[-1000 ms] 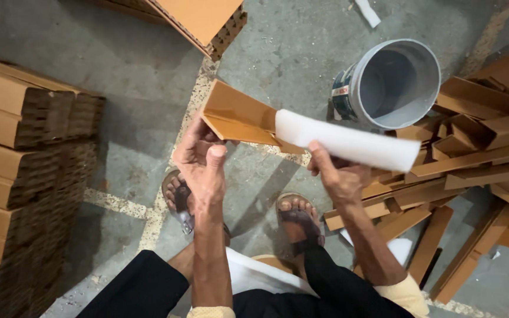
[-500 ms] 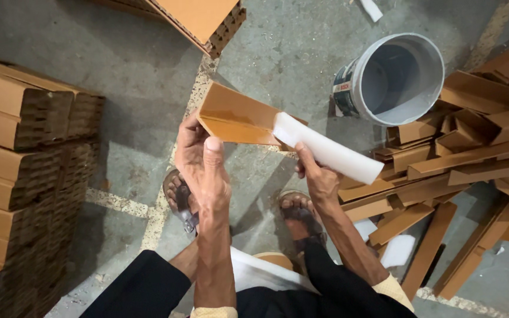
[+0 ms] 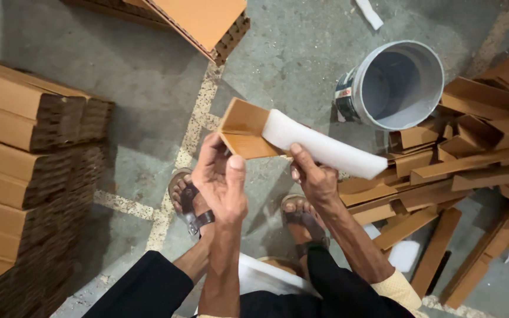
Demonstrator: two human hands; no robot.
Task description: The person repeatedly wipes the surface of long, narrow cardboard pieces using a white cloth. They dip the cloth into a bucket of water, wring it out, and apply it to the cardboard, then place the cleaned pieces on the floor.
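Cardboard angle piece (image 3: 244, 131) between both hands' fingers (image 3: 235, 171)

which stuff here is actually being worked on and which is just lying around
In hand:
- cardboard angle piece, gripped by the left hand
- white foam strip, held by the right hand against it

Lying about:
- grey bucket
- loose cardboard angles on the floor
- stacked cardboard

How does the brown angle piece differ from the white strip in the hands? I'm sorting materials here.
The cardboard angle piece is brown, stiff and folded into an L; the white foam strip is pale, soft-looking and rounded. The cardboard angle piece is in the left hand's grip, the white foam strip in the right hand's. The strip's end lies inside the angle. Both are long and narrow.
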